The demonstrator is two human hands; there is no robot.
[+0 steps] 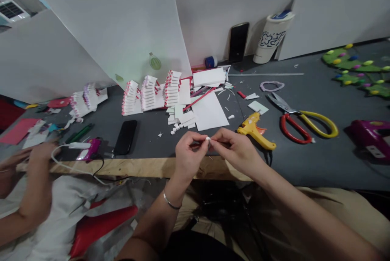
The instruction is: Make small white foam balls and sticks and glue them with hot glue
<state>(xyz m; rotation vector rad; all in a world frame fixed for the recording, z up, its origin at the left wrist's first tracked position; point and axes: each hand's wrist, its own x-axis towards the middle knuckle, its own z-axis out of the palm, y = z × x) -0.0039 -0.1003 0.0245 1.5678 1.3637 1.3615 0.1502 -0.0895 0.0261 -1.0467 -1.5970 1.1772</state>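
Fingertips of both hands meet around a tiny white piece [207, 138] above the table's front edge. My left hand [190, 151] pinches it from the left, with a silver bracelet on the wrist. From the right, my right hand [233, 149] pinches the same piece between thumb and forefinger. Several small white balls [175, 130] lie left of my hands, beside small white foam pieces [190, 118]. A white sheet [209, 111] lies just behind my hands. The yellow glue gun [256, 131] rests right of my right hand.
Scissors [294, 117] with red and yellow handles lie at the right, near a purple power strip [373, 139]. A black phone [125, 137] is left. Red-and-white stick rows [148, 94], a cup [271, 39] and an upright phone [238, 42] stand behind. Another person's hands [42, 153] are far left.
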